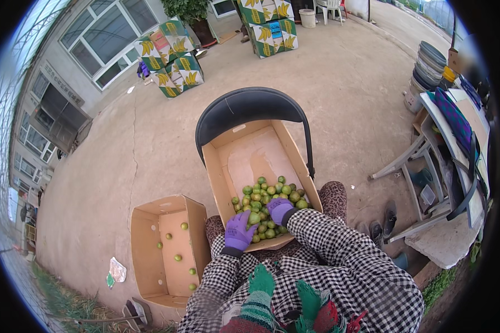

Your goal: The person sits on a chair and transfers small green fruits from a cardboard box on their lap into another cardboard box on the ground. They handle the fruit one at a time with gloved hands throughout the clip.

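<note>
A large open cardboard box (253,245) slants away from my lap, its far end against the black backrest (254,106) of a chair. Small round green and yellowish fruits (271,190) are heaped at its near end. My left hand (238,231), in a purple glove, is inside the near left corner, thumb and fingers around a larger green fruit (253,217). In a matching glove, my right hand (281,210) reaches down into the heap; its fingertips are partly hidden among the fruits. A second cardboard box (146,249) stands on the ground at the left with several scattered fruits (178,257).
Stacked banana cartons (177,75) stand ahead on the concrete, with more cartons (271,37) farther right. At the right are a grey plastic chair (416,166), stacked buckets (427,70) and dark shoes (389,214). A plastic wrapper (117,269) lies left of the second box.
</note>
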`<state>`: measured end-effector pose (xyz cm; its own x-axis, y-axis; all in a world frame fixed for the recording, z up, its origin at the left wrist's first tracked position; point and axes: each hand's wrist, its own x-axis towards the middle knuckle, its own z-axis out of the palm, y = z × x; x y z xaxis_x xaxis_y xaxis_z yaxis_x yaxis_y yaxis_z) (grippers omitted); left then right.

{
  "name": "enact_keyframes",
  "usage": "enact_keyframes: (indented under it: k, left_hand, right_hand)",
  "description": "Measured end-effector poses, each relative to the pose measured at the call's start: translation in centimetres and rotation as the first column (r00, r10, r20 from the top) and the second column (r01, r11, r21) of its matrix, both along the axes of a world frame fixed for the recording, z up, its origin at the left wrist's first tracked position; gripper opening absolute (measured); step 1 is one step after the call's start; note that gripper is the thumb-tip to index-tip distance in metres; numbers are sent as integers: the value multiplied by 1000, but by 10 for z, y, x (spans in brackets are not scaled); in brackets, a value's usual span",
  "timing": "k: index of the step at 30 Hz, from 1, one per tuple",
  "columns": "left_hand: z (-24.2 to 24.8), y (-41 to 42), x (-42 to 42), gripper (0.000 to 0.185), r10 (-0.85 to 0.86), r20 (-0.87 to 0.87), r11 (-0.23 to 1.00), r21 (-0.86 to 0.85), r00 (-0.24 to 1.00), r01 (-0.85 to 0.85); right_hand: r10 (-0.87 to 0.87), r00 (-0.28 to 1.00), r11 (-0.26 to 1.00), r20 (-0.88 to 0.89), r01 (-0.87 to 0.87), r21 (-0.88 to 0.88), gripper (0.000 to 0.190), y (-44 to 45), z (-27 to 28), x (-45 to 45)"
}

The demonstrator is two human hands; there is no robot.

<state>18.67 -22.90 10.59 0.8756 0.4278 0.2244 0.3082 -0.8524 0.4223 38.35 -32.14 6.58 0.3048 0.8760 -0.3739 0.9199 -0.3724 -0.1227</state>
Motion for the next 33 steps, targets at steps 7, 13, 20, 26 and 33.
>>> enact_keyframes:
  k: [7, 13, 20, 26, 33]
  left_hand:
    - [-1, 0, 1, 58, -7, -17, 1000, -9, 1000, 7]
    - [10, 2, 0, 59, 88, 156, 988, -139, 984, -66]
    - [25, 106, -45, 53, 590, 483, 803, -436, 648, -407]
    - [-53, 187, -160, 45, 880, 59, 464, -319, 472, -826]
    - [-115, 189, -206, 46, 654, -596, 541, -63, 466, -839]
  right_hand:
    - [45, 992, 997, 116, -37, -70, 29, 0, -1, 0]
    - [52, 993, 996, 108, -43, -82, 28, 0, -2, 2]
    - [-40, 997, 993, 65, 47, -105, 24, 0, 7, 7]
    - [-106, 994, 990, 2, 106, -92, 23, 5, 21, 6]
    - [-138, 990, 990, -28, 137, -38, 28, -4, 0, 11]
